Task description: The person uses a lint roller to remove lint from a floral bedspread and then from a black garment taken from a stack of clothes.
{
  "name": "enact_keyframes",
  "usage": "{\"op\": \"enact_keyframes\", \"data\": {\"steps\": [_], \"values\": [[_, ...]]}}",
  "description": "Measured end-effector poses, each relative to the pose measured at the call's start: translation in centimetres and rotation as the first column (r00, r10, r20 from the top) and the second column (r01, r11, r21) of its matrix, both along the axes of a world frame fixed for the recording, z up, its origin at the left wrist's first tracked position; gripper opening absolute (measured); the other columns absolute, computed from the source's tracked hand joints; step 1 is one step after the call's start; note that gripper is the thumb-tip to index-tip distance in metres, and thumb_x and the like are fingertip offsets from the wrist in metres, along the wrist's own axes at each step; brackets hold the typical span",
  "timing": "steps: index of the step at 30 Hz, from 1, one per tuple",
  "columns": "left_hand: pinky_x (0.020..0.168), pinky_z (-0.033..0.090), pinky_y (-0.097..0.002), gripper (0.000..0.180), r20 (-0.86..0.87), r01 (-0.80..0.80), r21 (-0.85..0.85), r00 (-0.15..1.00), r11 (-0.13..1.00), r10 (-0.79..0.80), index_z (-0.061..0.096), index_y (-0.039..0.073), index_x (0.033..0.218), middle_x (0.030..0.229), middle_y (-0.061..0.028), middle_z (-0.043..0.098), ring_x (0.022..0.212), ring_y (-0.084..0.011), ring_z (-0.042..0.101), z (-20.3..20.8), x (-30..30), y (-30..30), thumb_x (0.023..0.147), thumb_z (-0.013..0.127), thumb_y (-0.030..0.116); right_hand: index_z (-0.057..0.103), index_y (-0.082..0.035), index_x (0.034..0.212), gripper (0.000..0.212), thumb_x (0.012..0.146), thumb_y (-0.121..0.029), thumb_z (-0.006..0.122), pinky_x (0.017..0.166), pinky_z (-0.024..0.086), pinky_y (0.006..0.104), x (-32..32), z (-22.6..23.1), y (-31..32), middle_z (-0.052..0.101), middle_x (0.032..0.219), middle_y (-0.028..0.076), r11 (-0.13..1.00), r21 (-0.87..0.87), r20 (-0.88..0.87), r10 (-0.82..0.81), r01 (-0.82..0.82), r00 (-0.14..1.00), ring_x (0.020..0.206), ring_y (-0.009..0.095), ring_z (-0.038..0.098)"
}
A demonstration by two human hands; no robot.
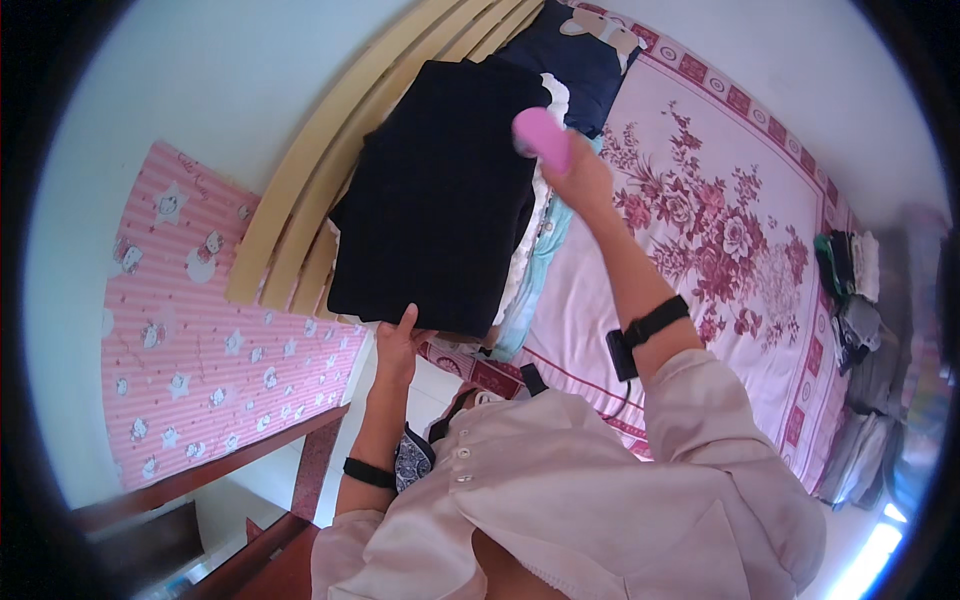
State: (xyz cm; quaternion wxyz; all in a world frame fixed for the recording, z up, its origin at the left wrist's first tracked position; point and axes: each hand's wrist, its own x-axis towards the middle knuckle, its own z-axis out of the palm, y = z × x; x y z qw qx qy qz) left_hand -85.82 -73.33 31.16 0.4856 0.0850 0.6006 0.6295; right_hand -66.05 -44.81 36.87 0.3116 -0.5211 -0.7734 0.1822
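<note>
A folded black garment [440, 200] lies on top of a stack of clothes, next to the slatted bed end. At its near edge is my left hand [398, 350], the thumb on top of the black cloth and the fingers underneath, partly hidden. My right hand [582, 182] is closed round a pink hand-held tool [541, 138] with a rounded head, held over the far right edge of the stack. The tool is slightly blurred, and its exact kind does not show. White frilled cloth [530, 255] and light turquoise cloth [535, 300] stick out beneath the black garment.
Pale wooden slats [318, 200] run along the left of the stack. A dark pillow [575, 65] with an animal figure lies behind it. To the right spreads a pink floral bed sheet [690, 210], with several folded clothes [865, 330] at its far right.
</note>
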Motion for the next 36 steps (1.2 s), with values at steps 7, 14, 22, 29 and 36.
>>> {"op": "enact_keyframes", "data": {"steps": [7,14,22,29,36], "values": [[0.067,0.059,-0.034,0.029,0.001,0.035,-0.016,0.999,0.999,-0.035,0.058,-0.002,0.107,0.098,-0.0112,0.066,0.081,-0.0228,0.067,-0.6,-0.3,-0.1,0.091,0.064,0.022,0.053,-0.008,0.124,0.064,0.071,-0.038,0.071,0.083,0.05,0.0432,1.7,-0.5,4.3,0.066,0.101,0.019,0.994,0.097,-0.013,-0.039,0.04,0.999,0.094,0.036,0.064],[0.065,0.058,-0.0296,0.035,-0.034,0.062,-0.021,0.997,0.998,-0.063,0.055,-0.001,0.115,0.099,-0.0104,0.066,0.082,-0.0199,0.067,-0.9,-0.7,-0.1,0.091,0.064,0.023,0.052,-0.008,0.126,0.066,0.071,-0.038,0.073,0.084,0.05,0.0423,1.5,0.0,3.8,0.066,0.104,0.02,0.977,-0.085,0.017,0.197,-0.194,0.98,0.095,0.036,0.065],[0.069,0.058,-0.0358,0.028,-0.033,0.031,-0.037,0.999,0.999,-0.032,0.061,-0.005,0.101,0.094,-0.014,0.066,0.079,-0.0242,0.067,-0.6,-0.5,0.1,0.091,0.064,0.021,0.054,-0.005,0.123,0.065,0.07,-0.035,0.075,0.083,0.05,0.041,1.9,-0.2,4.0,0.066,0.102,0.021,0.989,-0.053,-0.023,0.138,-0.139,0.99,0.095,0.037,0.064],[0.064,0.057,-0.0283,0.034,-0.052,0.045,-0.059,0.997,0.997,-0.048,0.056,-0.002,0.114,0.1,-0.0108,0.066,0.08,-0.0193,0.066,-0.2,-0.3,0.4,0.088,0.066,0.018,0.054,-0.006,0.122,0.062,0.07,-0.032,0.076,0.083,0.05,0.0395,4.6,-2.4,0.5,0.066,0.103,0.02,0.959,-0.152,-0.134,0.221,-0.241,0.966,0.095,0.035,0.065],[0.066,0.058,-0.0298,0.032,-0.05,0.039,-0.026,0.998,0.999,-0.041,0.059,-0.005,0.11,0.097,-0.0124,0.066,0.082,-0.0209,0.067,0.5,-0.1,0.5,0.085,0.069,0.012,0.051,-0.001,0.126,0.068,0.07,-0.028,0.078,0.084,0.049,0.0349,5.2,-5.2,-2.6,0.065,0.103,0.019,0.946,-0.189,-0.304,0.2,-0.265,0.931,0.094,0.026,0.065]]}}
